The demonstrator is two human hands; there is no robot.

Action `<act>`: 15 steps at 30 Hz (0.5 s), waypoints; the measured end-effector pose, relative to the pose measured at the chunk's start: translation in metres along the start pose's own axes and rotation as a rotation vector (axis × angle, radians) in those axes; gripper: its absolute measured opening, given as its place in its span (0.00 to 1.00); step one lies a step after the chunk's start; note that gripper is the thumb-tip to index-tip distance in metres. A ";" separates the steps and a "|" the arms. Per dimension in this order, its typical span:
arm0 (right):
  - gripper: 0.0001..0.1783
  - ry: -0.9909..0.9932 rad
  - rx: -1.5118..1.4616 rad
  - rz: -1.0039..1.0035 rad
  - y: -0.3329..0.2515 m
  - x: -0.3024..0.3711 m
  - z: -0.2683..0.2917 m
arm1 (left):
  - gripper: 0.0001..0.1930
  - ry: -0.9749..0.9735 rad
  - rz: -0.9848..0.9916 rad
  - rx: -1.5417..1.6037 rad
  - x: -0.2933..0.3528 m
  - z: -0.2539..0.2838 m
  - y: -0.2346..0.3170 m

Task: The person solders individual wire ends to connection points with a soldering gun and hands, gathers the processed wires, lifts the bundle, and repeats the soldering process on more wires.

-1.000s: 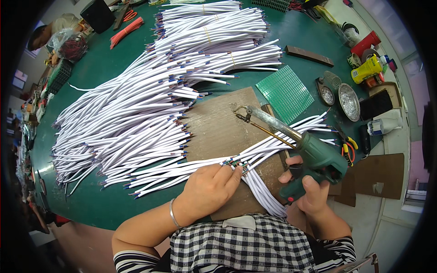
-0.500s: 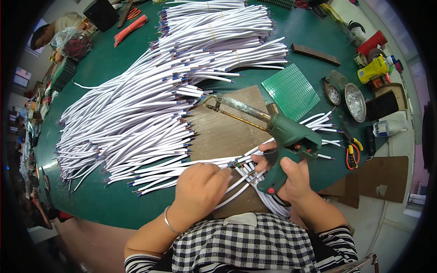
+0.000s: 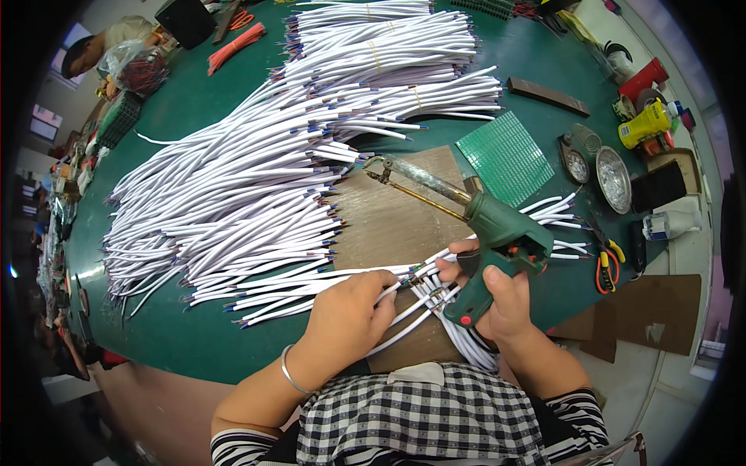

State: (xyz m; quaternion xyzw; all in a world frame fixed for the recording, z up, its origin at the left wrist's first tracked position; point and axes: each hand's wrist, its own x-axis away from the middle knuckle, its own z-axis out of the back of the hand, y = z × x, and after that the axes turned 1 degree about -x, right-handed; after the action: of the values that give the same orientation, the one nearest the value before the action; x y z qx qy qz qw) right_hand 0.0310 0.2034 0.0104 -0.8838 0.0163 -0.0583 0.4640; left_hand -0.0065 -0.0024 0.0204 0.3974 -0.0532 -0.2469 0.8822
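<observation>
My right hand (image 3: pixel 507 307) is wrapped round the handle of a green soldering gun (image 3: pixel 501 225). Its metal barrel and thin brass feed tube point up and left over a brown board (image 3: pixel 388 217). To its left, my left hand (image 3: pixel 350 311) is closed, thumb against fingers, on the end of a white cable (image 3: pixel 386 293). Just right of those fingertips, stripped cable ends meet beneath the gun. Several joined white cables (image 3: pixel 466 342) hang in a bunch toward my lap. A large pile of white cables (image 3: pixel 225 182) with blue and brown wire ends covers the table's left and middle.
A green circuit board panel (image 3: pixel 505 159) lies beyond the gun. On the right are a metal dish (image 3: pixel 614 180), orange-handled pliers (image 3: pixel 606 268), a yellow bottle (image 3: pixel 645 124) and a dark bar (image 3: pixel 548 97). Another person (image 3: pixel 116 43) bends over the far left side.
My left fingers, blurred before, have settled into a pinch on a cable end. The gun stays in my right hand. The whole view has shifted slightly.
</observation>
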 end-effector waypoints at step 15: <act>0.29 -0.123 0.056 -0.008 0.001 -0.003 -0.012 | 0.11 0.095 -0.183 0.117 -0.006 -0.010 -0.015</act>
State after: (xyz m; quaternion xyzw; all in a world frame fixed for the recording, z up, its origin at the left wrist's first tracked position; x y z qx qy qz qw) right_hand 0.0263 0.1934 0.0154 -0.8723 -0.0175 -0.0064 0.4886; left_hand -0.0147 -0.0013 0.0031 0.4625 0.0107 -0.3039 0.8328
